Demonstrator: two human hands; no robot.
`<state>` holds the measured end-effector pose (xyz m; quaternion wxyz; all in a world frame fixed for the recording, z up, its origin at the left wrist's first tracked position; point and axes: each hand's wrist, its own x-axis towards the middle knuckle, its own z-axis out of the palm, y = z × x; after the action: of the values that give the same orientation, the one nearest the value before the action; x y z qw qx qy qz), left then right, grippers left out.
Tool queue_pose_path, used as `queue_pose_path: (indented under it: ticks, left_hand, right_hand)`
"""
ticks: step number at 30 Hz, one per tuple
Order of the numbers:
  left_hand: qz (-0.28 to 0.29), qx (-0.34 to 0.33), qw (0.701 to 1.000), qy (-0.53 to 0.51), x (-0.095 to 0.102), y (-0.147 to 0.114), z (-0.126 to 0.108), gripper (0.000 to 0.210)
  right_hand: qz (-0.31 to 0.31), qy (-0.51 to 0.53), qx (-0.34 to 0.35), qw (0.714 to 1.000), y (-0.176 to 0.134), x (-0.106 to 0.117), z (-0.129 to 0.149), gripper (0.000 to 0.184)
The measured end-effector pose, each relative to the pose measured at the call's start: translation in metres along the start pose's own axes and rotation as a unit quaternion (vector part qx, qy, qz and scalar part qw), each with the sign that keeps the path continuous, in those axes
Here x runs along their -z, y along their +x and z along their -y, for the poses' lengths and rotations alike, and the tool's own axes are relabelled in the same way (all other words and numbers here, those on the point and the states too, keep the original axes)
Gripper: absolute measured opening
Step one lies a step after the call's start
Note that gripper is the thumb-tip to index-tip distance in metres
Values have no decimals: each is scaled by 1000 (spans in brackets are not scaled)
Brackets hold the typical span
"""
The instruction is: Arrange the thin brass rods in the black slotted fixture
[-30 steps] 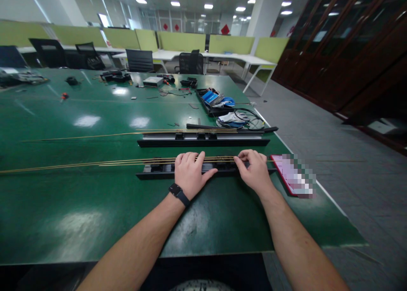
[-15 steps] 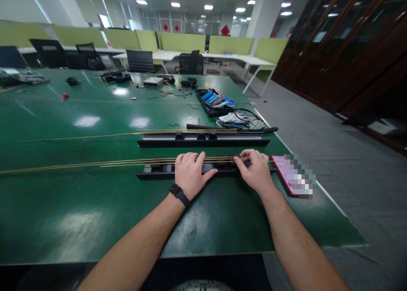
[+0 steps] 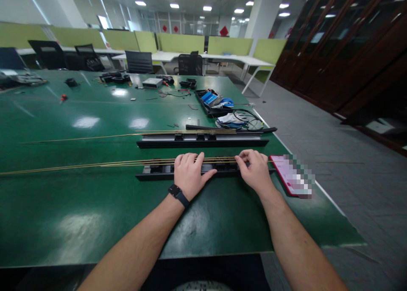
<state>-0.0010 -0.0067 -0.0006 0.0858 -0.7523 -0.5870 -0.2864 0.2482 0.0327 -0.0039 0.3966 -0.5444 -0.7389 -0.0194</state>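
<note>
Over the nearer black rail [image 3: 159,177] lies my left hand [image 3: 188,171], palm down. Its thumb is spread along the near side and its fingers rest across the thin golden rods [image 3: 127,164]. Those rods run along the rail and reach far to the left. Farther right, my right hand [image 3: 256,170] is closed in a pinch on a golden rod at the rail's right part. A thin end sticks out to the right of that hand. The fingertips are partly hidden, so how many rods are pinched is unclear.
Behind lies a second black rail [image 3: 203,144] with golden rods along it. A red-edged phone [image 3: 281,168], partly blurred out, lies right of my right hand. Farther back are a black tray [image 3: 210,108], white-and-blue gloves [image 3: 233,119] and coiled cable. The green table's [image 3: 79,206] right edge is close.
Both hands keep nearly the same place and grip. The whole view has shifted very slightly; my right hand may have moved a touch to the right.
</note>
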Motion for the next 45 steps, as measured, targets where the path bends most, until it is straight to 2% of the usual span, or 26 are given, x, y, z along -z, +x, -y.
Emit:
queue_pose_path:
  ticks: [8, 31, 45]
  left_hand:
    - [-1, -5, 1000, 7, 0, 0, 0, 62]
    - [-4, -3, 1000, 7, 0, 0, -1, 62]
    - [-4, -4, 1000, 6, -1, 0, 1, 61]
  right_hand:
    - [-6, 2, 18, 1000, -2, -2, 3, 16]
    - [6, 10, 3, 1000, -2, -2, 4, 17]
    - [-11, -4, 1, 1000, -1, -1, 2, 17]
